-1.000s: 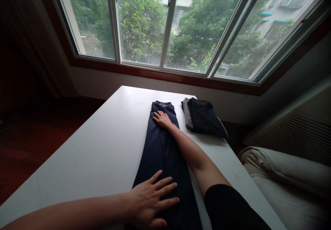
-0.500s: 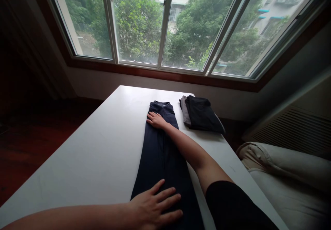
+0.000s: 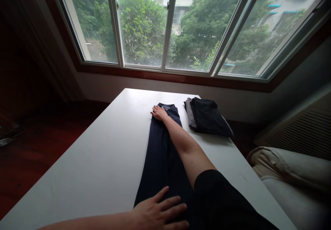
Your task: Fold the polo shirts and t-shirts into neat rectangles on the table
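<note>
A pair of dark navy trousers (image 3: 157, 154) lies lengthwise on the white table, its waistband at the far end by the window side. My right hand (image 3: 159, 113) rests flat on the trousers just below the waistband, at their left edge, fingers stretched out. Nearer to me, my left hand (image 3: 160, 212) lies spread on the lower part of the legs. Neither hand grips the cloth. The lower ends of the legs are hidden past the bottom of the view and behind my left hand and right sleeve.
A stack of folded dark and grey clothes (image 3: 209, 115) sits at the table's far right edge. The white table (image 3: 103, 161) narrows towards the window (image 3: 165, 30). To the right stands a padded beige seat (image 3: 289, 164), and reddish floor (image 3: 46, 154) shows on the left.
My right hand has slid up the trousers, closer to the waistband. My left hand stays spread on the legs. The whole view has shifted slightly.
</note>
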Demonstrator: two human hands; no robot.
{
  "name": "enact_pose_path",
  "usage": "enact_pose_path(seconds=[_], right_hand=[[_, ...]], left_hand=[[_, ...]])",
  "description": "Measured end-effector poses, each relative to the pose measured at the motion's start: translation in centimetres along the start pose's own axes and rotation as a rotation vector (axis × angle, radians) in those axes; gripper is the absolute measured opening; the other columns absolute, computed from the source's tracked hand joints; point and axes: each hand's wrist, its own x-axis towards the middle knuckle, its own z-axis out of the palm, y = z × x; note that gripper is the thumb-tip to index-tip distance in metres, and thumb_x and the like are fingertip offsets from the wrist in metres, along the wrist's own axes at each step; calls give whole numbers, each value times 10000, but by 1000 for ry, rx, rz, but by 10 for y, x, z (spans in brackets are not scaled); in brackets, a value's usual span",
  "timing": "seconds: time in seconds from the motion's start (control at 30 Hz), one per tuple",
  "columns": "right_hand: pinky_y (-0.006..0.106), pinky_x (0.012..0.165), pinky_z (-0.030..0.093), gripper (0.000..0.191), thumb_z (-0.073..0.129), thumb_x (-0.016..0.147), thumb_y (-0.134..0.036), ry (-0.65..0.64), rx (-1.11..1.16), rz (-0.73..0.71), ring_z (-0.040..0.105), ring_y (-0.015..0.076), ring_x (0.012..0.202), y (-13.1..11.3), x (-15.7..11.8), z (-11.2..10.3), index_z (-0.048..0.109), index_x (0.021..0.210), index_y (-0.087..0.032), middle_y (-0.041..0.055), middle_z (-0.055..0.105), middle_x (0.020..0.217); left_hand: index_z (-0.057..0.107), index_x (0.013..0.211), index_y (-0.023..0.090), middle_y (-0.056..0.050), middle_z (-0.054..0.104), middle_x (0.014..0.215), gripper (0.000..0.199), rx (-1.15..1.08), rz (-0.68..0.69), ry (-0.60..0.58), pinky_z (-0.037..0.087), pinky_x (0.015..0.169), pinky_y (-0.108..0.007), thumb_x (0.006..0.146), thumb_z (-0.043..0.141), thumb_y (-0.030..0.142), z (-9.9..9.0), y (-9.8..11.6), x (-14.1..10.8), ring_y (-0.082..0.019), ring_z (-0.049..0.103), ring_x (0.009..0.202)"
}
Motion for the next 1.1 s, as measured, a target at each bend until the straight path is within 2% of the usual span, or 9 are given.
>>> enact_pose_path(seconds=[0.1, 0.23, 0.33, 0.4, 0.57, 0.73, 0.83, 0.97, 1.1], right_hand=[[472, 1251, 183, 542, 396, 1095, -419, 104, 44, -98, 252, 295, 1540, 0, -33, -13, 447, 1541, -115, 148, 384, 1628], [414, 1254, 243, 499, 462, 1072, -422, 146, 100, -220, 334, 271, 1514, 3, -129, -15, 531, 1497, -169, 107, 475, 1577], [481, 1259, 258, 528, 487, 1059, -466, 62, 146, -329, 335, 280, 1521, 2, -221, -4, 480, 1546, -263, 75, 409, 1623], [542, 1256, 252, 557, 525, 1043, -473, 43, 149, -302, 299, 300, 1538, 0, -277, 1, 446, 1566, -300, 74, 343, 1656], [523, 1214, 370, 511, 553, 1036, -394, 136, 191, -263, 377, 281, 1503, -8, -374, -9, 483, 1536, -315, 85, 418, 1615], [539, 1202, 400, 479, 599, 986, -268, 116, 188, -312, 445, 282, 1462, -6, -450, -10, 557, 1460, -317, 78, 486, 1569], [535, 1204, 409, 423, 533, 977, -189, 136, 193, -229, 459, 259, 1454, 3, -493, -11, 608, 1370, -326, 54, 483, 1571], [551, 1226, 374, 554, 642, 939, -314, 128, 179, -185, 412, 285, 1483, -10, -531, -17, 516, 1478, -337, 64, 410, 1618], [563, 1247, 315, 747, 707, 910, -402, 88, 179, -317, 355, 312, 1512, -47, -527, -19, 395, 1582, -317, 95, 343, 1653]], left_hand=[[320, 1612, 250, -90, 381, 1644, 606, -220, -71, -60, 290, 1252, -523, 1048, 479, 405, -20, 3, 1, -280, 355, 1516], [366, 1589, 258, -86, 389, 1639, 646, -364, -176, -35, 233, 1273, -512, 990, 559, 402, -38, -12, -5, -280, 345, 1516], [371, 1591, 252, -102, 348, 1658, 657, -296, -274, -24, 190, 1273, -551, 975, 576, 348, -36, -30, -19, -302, 297, 1536], [319, 1621, 242, -124, 274, 1687, 725, -247, -289, -66, 160, 1269, -581, 967, 597, 384, -29, -37, -30, -331, 237, 1557], [221, 1660, 249, -142, 148, 1712, 801, -217, -208, -143, 80, 1268, -599, 981, 592, 456, -23, -20, -49, -349, 153, 1578], [311, 1619, 398, -22, 286, 1685, 689, -316, -39, -190, 85, 1283, -564, 993, 597, 369, -48, 17, -58, -309, 208, 1570], [366, 1582, 453, 34, 424, 1620, 656, -385, 41, -222, 152, 1294, -507, 990, 594, 285, -65, 27, -67, -265, 330, 1531], [287, 1632, 355, -19, 371, 1653, 800, -313, -78, -155, 216, 1284, -480, 915, 564, 136, -71, 9, -91, -262, 356, 1518], [294, 1630, 311, -54, 310, 1679, 838, -228, -247, -119, 204, 1270, -552, 860, 567, 124, -62, -14, -109, -302, 275, 1547]])
